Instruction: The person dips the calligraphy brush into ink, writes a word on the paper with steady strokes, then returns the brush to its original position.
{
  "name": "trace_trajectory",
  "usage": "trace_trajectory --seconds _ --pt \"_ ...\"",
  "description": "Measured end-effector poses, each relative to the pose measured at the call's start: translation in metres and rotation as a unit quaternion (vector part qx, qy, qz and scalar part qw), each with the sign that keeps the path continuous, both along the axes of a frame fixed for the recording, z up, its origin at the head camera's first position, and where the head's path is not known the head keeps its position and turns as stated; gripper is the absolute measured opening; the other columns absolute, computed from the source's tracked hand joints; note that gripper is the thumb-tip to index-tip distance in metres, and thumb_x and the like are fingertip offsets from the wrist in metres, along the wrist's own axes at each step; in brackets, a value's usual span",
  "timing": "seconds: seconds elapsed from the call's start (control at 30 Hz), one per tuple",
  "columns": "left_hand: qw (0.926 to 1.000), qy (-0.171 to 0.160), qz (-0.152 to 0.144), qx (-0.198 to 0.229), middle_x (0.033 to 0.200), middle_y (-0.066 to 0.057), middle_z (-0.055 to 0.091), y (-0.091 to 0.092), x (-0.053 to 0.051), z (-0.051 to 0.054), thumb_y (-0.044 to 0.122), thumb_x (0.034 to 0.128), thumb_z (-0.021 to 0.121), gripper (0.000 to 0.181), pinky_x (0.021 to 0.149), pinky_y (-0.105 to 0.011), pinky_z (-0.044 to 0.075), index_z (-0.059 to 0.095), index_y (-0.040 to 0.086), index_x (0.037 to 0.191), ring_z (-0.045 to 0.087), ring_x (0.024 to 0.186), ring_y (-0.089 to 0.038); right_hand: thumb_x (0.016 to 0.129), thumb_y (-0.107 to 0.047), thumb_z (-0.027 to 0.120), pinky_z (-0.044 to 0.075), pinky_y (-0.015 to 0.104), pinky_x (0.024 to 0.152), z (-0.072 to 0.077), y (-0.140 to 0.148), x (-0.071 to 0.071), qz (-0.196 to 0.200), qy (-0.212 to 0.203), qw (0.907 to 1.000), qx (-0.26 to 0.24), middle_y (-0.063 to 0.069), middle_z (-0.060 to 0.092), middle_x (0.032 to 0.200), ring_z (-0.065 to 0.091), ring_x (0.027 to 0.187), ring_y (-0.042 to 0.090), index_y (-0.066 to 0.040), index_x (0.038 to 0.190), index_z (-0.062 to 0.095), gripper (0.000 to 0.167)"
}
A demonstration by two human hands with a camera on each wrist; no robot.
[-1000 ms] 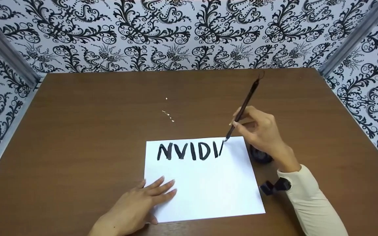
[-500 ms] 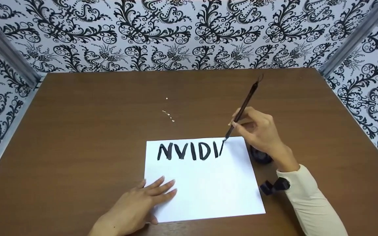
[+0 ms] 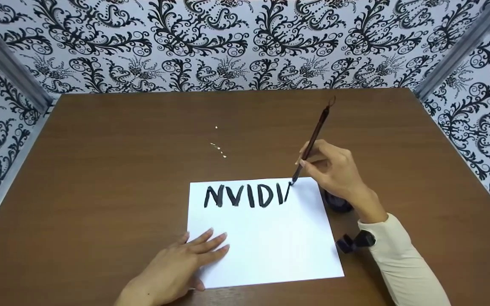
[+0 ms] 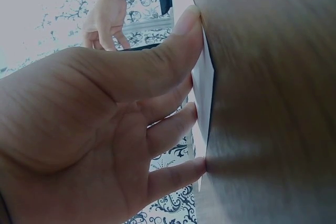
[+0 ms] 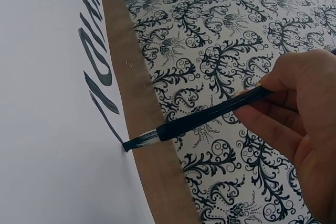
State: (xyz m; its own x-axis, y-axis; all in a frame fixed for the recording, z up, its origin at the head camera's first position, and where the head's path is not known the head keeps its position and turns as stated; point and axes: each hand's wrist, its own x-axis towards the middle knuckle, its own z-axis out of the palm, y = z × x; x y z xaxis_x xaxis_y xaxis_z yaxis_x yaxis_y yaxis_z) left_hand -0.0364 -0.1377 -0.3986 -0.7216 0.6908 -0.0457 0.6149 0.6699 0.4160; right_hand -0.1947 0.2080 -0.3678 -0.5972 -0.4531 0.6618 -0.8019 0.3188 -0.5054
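Observation:
My right hand (image 3: 334, 170) pinches a dark paintbrush (image 3: 316, 131) between thumb and fingers, its handle slanting up to a thin loop. In the right wrist view the wet black bristles (image 5: 142, 140) touch the paper at the upper end of a thin slanted stroke. Bold black letters (image 3: 245, 196) reading "NVIDI" and that stroke run along the top of the white sheet of paper (image 3: 270, 246). My left hand (image 3: 177, 263) rests with spread fingers on the sheet's lower left edge; in the left wrist view the thumb (image 4: 184, 30) and fingertips touch the paper.
A dark round container (image 3: 337, 202) stands right of the sheet, partly hidden by my right hand. A black device (image 3: 357, 241) sits at my right cuff. Small white specks (image 3: 218, 148) lie on the brown table (image 3: 100, 170). Patterned walls (image 3: 228, 46) border the table.
The top of the brush handle has tipped slightly to the left, and my right hand has shifted a little left. The bristles stay near the same spot. My left hand has not moved.

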Motion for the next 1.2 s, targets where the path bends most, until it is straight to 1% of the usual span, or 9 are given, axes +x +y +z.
trace_trajectory --seconds 0.17,0.23,0.4,0.63,0.77,1.0,1.2 --pt "1.0 -0.002 0.001 -0.001 0.152 0.004 0.034 0.0002 -0.0001 -0.0003 0.019 0.0715 0.079 0.079 0.104 -0.058 0.03 0.046 0.018 0.144 0.031 0.139 -0.022 0.077 0.014 0.069 0.055 0.022 0.067 -0.0016 0.0008 -0.0005 -0.005 -0.004 1.0 0.005 0.01 0.067 0.092 0.068 0.078 0.019 0.003 0.102 0.061 0.029" --pt "1.0 0.002 0.001 -0.001 0.152 0.004 0.034 0.0002 0.0 -0.0009 0.019 0.0711 0.079 0.08 0.104 -0.058 0.03 0.046 0.018 0.143 0.031 0.138 -0.023 0.076 0.014 0.069 0.055 0.022 0.067 -0.0014 0.0014 -0.0005 -0.006 -0.005 1.0 0.005 0.011 0.067 0.092 0.069 0.078 0.019 0.003 0.102 0.061 0.029" --pt "1.0 0.003 -0.001 -0.001 0.152 0.003 0.034 0.0001 -0.0002 -0.0013 0.019 0.0711 0.079 0.08 0.104 -0.058 0.03 0.046 0.018 0.143 0.031 0.138 -0.023 0.077 0.012 0.069 0.055 0.021 0.065 -0.0003 0.0029 -0.0006 -0.005 -0.014 0.9998 0.01 0.011 0.068 0.09 0.069 0.076 0.021 0.002 0.102 0.061 0.028" --pt "1.0 0.008 -0.005 0.003 0.151 0.002 0.036 -0.0012 0.0005 -0.0012 0.013 0.0736 0.079 0.077 0.103 -0.058 0.032 0.046 0.017 0.143 0.033 0.137 -0.024 0.079 0.009 0.069 0.055 0.022 0.062 0.0022 0.0039 -0.0004 -0.004 -0.024 0.9995 0.022 0.008 0.068 0.09 0.07 0.074 0.02 0.001 0.103 0.062 0.026" --pt "0.9999 0.015 -0.006 0.004 0.15 0.001 0.037 -0.0013 0.0005 -0.0013 0.01 0.0726 0.08 0.078 0.103 -0.058 0.032 0.047 0.017 0.143 0.033 0.137 -0.024 0.08 0.009 0.069 0.055 0.022 0.062 0.0034 0.0044 0.0003 -0.004 -0.035 0.9991 0.026 0.007 0.069 0.09 0.07 0.074 0.02 0.0 0.103 0.062 0.026" --pt "0.9999 0.007 -0.006 0.014 0.151 0.001 0.036 -0.0016 0.0005 -0.0016 0.01 0.0727 0.08 0.078 0.103 -0.059 0.032 0.046 0.017 0.143 0.033 0.137 -0.025 0.079 0.009 0.07 0.055 0.022 0.062 0.0031 0.0067 0.0003 0.003 -0.053 0.9982 0.029 0.009 0.068 0.091 0.07 0.073 0.02 0.0 0.103 0.062 0.027" --pt "0.9999 0.003 -0.004 0.013 0.15 0.002 0.036 -0.0014 0.0001 -0.0008 0.011 0.072 0.08 0.078 0.103 -0.058 0.032 0.047 0.017 0.143 0.033 0.137 -0.024 0.079 0.008 0.07 0.056 0.023 0.06 0.0041 0.0088 -0.0001 0.011 -0.053 0.9977 0.042 0.005 0.068 0.089 0.069 0.072 0.019 -0.001 0.104 0.062 0.027"
